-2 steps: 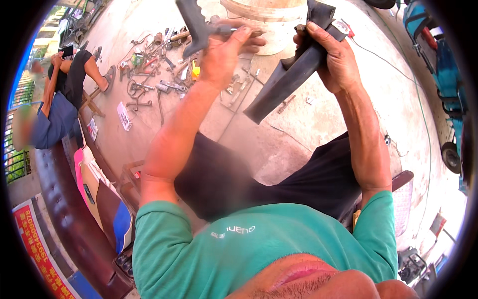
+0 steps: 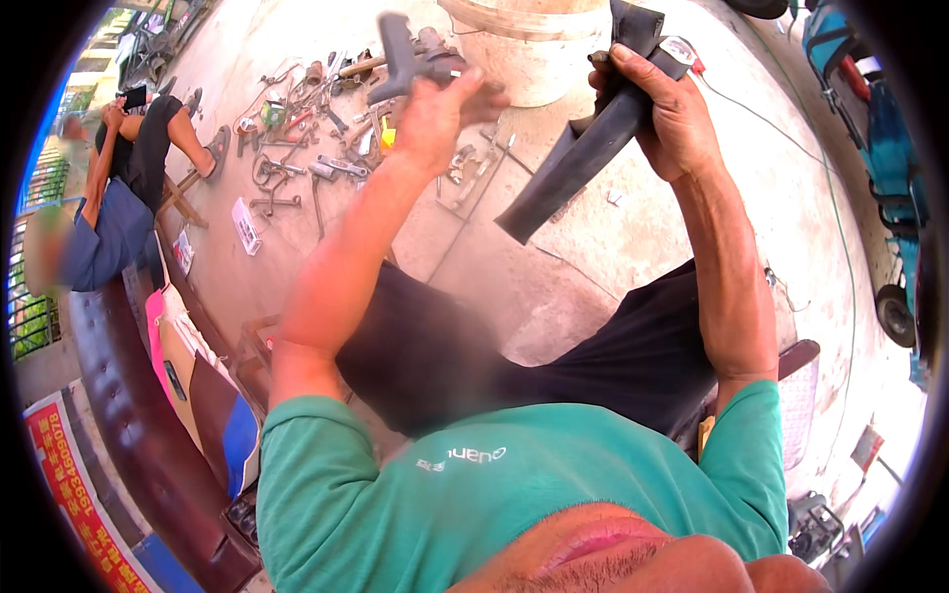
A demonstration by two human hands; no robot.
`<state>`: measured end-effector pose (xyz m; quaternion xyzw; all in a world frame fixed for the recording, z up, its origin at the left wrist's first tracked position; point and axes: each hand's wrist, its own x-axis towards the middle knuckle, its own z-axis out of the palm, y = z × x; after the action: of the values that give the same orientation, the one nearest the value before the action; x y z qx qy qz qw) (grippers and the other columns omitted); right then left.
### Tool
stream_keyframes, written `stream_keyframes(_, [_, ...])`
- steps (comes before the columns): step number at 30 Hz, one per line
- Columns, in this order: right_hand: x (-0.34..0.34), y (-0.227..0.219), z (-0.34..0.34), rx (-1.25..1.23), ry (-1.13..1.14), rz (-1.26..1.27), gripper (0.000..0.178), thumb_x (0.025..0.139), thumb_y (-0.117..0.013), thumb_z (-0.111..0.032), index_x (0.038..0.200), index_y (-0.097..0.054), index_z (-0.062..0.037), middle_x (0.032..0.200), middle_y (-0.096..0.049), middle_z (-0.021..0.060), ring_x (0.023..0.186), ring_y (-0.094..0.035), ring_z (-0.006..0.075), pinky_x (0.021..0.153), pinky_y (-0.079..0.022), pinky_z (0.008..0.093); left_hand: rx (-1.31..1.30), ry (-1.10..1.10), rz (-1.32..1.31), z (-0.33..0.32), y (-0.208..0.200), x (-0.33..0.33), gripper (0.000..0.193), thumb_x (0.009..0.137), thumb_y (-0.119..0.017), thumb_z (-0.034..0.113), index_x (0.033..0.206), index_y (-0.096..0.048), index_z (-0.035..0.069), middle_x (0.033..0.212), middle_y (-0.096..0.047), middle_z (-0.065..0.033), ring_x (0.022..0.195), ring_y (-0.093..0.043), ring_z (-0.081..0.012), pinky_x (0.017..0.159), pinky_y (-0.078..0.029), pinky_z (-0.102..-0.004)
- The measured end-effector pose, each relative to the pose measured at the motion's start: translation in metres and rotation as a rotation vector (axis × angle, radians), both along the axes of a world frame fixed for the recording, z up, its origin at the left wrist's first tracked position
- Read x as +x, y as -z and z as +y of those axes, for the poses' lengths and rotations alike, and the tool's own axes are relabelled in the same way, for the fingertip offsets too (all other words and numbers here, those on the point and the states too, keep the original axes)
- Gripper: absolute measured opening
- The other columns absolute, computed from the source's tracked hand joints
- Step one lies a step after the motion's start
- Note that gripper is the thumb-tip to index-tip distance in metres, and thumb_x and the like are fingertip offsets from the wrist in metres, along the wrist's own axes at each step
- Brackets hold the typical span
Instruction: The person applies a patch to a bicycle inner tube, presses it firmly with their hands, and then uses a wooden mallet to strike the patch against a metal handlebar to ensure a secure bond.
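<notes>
In my right hand is a folded length of black rubber tube, which looks like an inner tube. The thumb presses on it near a short dark stub, and one flat end hangs toward my lap. My left hand is raised at the left, its fingers smeared by motion. Just beyond its knuckles is a dark grey tool with a pistol-like grip. Whether the fingers touch this tool is unclear. A round pale piece with a red edge shows beside the tube.
Wrenches and other hand tools lie scattered on the concrete floor at the left. A pale round tub stands ahead. Another person sits at the far left by a dark padded bench. A blue vehicle stands at the right.
My left hand has shifted slightly left and toward me. The grey tool looks smaller and has turned a little. The tube has barely moved in my right hand.
</notes>
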<state>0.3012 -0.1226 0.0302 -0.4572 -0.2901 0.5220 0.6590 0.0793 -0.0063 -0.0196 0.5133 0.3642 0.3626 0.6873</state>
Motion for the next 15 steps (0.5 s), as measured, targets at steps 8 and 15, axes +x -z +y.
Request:
stream_keyframes(8, [0.021,0.012,0.003,-0.081,-0.132,-0.233,0.031,0.088,-0.074,-0.028,0.101,-0.068,-0.0006,0.088,-0.069,0.0070,0.080,-0.065,0.0130,0.074,-0.052,0.0264,-0.361,0.398,0.887,0.012,0.167,-0.091,0.022,0.093,-0.066,0.021,0.099,-0.061,0.000,0.091,-0.071,-0.0131,0.073,-0.072,-0.0245,0.061,-0.059,-0.0363])
stream_keyframes(15, [0.024,0.006,-0.003,-0.162,-0.234,-0.287,0.032,0.086,-0.076,-0.027,0.100,-0.066,0.0000,0.088,-0.069,0.0081,0.080,-0.065,0.0153,0.074,-0.053,0.0287,0.386,0.470,1.196,0.014,0.106,-0.051,0.061,0.075,-0.079,0.034,0.119,-0.059,-0.002,0.106,-0.070,-0.0195,0.099,-0.068,-0.0245,0.084,-0.053,-0.0371])
